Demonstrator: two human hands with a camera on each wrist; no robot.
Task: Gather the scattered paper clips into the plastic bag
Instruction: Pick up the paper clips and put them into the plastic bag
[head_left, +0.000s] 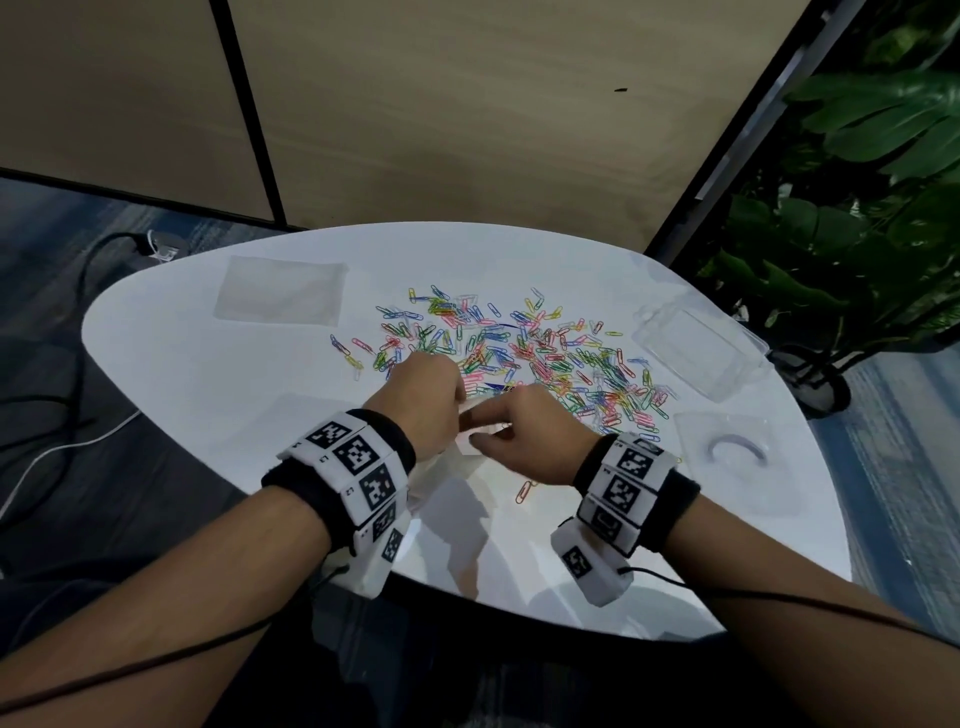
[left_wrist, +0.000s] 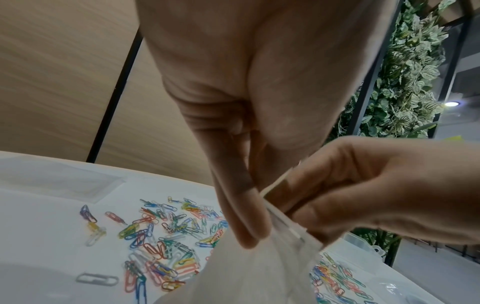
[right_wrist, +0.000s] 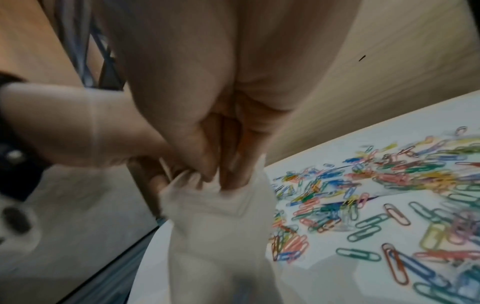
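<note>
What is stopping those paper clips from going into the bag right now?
No object blocks the way. Both hands, left hand and right hand, pinch the plastic bag at its top edge, apparently working it open. The paper clips lie just beyond on the table.

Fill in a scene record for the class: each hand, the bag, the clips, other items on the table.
left hand: pinches the plastic bag's mouth
right hand: pinches the same mouth, opposite side
plastic bag: held up, hanging, looks empty
paper clips: scattered, coloured, on the white table
other items: flat clear bag; clear plastic box
</note>
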